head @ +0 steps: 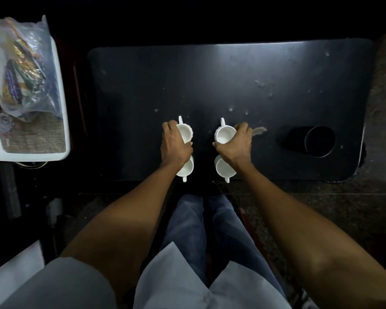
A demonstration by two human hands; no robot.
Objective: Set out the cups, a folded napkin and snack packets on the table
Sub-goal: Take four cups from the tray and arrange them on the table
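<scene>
Several white cups stand on the dark table (232,74) near its front edge. My left hand (174,143) grips the far-left cup (185,132), whose handle points away from me. My right hand (236,143) grips the far-right cup (224,134), handle also pointing away. Two more cups sit closer to me, partly hidden under my wrists: one on the left (186,169) and one on the right (224,169), both with handles toward me. A clear plastic bag of snack packets (25,70) lies in a white tray at the left. No napkin is visible.
The white tray (60,103) stands left of the table on a separate support, with a woven mat (34,139) inside it. A round recessed cup holder (319,141) sits in the table's right front part. The surroundings are dark.
</scene>
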